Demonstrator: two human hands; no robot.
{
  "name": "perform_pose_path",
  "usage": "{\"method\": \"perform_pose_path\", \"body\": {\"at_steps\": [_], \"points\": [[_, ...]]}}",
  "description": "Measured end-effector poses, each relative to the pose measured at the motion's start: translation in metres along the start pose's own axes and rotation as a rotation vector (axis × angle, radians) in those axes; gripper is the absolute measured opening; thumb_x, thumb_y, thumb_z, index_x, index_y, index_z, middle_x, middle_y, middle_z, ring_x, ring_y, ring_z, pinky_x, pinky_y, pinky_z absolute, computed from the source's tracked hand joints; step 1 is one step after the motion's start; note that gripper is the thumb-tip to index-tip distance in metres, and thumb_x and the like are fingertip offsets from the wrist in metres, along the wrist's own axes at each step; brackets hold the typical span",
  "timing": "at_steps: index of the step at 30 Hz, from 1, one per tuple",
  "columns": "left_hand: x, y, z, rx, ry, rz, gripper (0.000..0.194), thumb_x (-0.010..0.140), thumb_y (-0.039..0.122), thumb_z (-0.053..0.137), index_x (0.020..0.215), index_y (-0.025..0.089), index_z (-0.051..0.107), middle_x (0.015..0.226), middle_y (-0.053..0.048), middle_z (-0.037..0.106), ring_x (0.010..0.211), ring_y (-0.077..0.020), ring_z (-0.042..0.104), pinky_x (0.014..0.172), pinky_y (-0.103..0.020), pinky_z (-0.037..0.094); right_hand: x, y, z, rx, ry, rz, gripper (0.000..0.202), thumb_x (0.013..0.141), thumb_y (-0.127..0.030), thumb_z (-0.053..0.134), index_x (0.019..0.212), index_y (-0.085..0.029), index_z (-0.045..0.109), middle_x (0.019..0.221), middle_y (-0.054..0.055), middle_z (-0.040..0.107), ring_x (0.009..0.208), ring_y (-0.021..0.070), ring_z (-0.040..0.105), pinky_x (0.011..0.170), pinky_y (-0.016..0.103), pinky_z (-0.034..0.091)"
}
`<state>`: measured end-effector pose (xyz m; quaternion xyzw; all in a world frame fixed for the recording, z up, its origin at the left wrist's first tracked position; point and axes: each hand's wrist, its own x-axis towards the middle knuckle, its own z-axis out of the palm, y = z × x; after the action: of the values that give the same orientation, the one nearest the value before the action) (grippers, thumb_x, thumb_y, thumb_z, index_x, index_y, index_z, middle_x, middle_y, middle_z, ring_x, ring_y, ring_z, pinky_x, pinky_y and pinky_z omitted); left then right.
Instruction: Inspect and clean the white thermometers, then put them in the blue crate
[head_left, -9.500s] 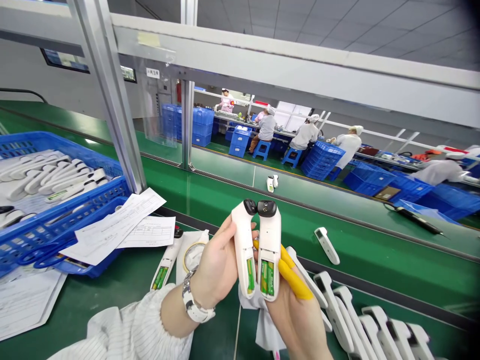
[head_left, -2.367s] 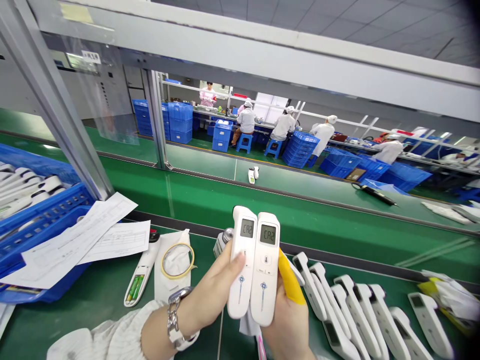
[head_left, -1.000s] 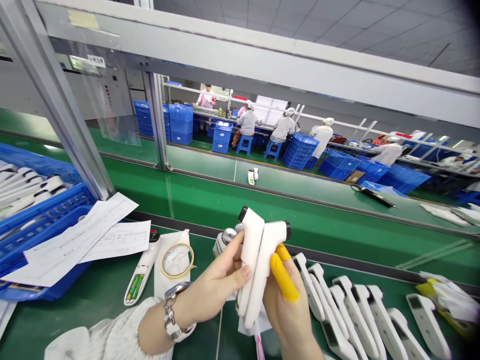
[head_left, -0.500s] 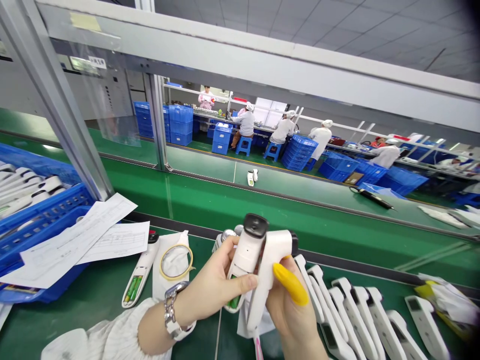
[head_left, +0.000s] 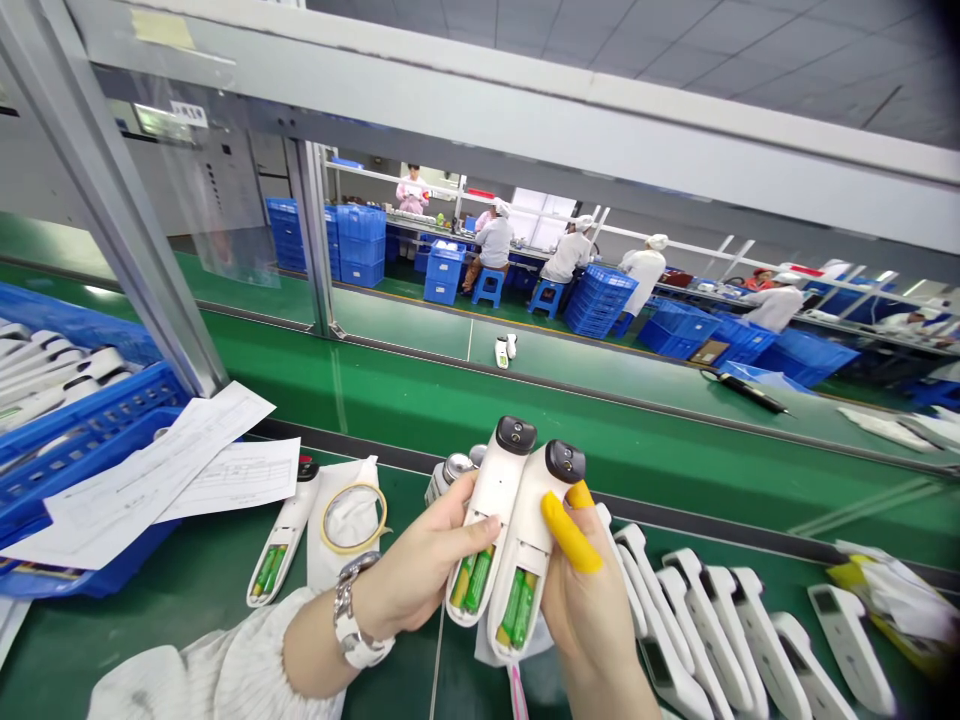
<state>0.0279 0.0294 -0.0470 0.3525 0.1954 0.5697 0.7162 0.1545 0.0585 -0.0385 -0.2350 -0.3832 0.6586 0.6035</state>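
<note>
Two white infrared thermometers lie side by side in my hands, their battery bays uncovered and green batteries showing. My left hand (head_left: 431,555) grips the left thermometer (head_left: 501,475), thumb across its front. Around the right thermometer (head_left: 534,505) is my right hand (head_left: 589,590), with yellow finger covers on its thumb and a finger. Both black sensor heads point up and toward me. Left of my wrist, another thermometer (head_left: 283,540) with batteries exposed rests on the green bench beside a roll of tape (head_left: 354,518). Several thermometers (head_left: 705,610) lie in a row to the right.
Blue crates (head_left: 142,410) of thermometers stand at the left, with paper sheets (head_left: 217,470) over their edge. A metal frame post (head_left: 112,190) rises there. Two small devices (head_left: 505,350) and a black pen-like tool (head_left: 750,393) sit beyond the green belt. Co-workers (head_left: 568,250) are farther back.
My right hand has turned its thermometer from side-on, so its battery bay and sensor face now show. The left thermometer has tilted too, showing more of its batteries.
</note>
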Motion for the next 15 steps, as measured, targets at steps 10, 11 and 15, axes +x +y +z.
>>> {"method": "perform_pose_path", "body": {"at_steps": [10, 11, 15], "points": [[0.000, -0.006, -0.002, 0.072, -0.035, 0.018, 0.054, 0.078, 0.018, 0.067, 0.126, 0.021, 0.043, 0.119, -0.009, 0.061, 0.109, -0.0246, 0.058, 0.091, -0.035, 0.047, 0.000, 0.001, 0.001, -0.042, 0.032, -0.065, 0.046, 0.077, -0.024, 0.068, 0.119, -0.036, 0.054, 0.106, 0.000, 0.068, 0.103, 0.0235, 0.062, 0.091, 0.046, 0.050], [0.000, -0.007, -0.003, 0.104, -0.035, 0.031, 0.058, 0.076, 0.016, 0.069, 0.127, 0.022, 0.043, 0.119, -0.009, 0.061, 0.110, -0.0244, 0.058, 0.093, -0.035, 0.046, -0.001, 0.002, 0.001, -0.049, 0.026, -0.082, 0.051, 0.077, -0.024, 0.068, 0.123, -0.037, 0.051, 0.110, 0.000, 0.067, 0.106, 0.0239, 0.061, 0.091, 0.047, 0.049], [0.001, -0.010, -0.006, 0.211, -0.010, 0.081, 0.063, 0.073, 0.013, 0.071, 0.128, 0.024, 0.042, 0.118, -0.007, 0.061, 0.106, -0.0225, 0.059, 0.092, -0.035, 0.045, -0.002, 0.005, 0.002, -0.055, 0.002, -0.124, 0.053, 0.078, -0.023, 0.067, 0.125, -0.038, 0.049, 0.124, 0.001, 0.060, 0.113, 0.0233, 0.057, 0.093, 0.044, 0.049]]}}
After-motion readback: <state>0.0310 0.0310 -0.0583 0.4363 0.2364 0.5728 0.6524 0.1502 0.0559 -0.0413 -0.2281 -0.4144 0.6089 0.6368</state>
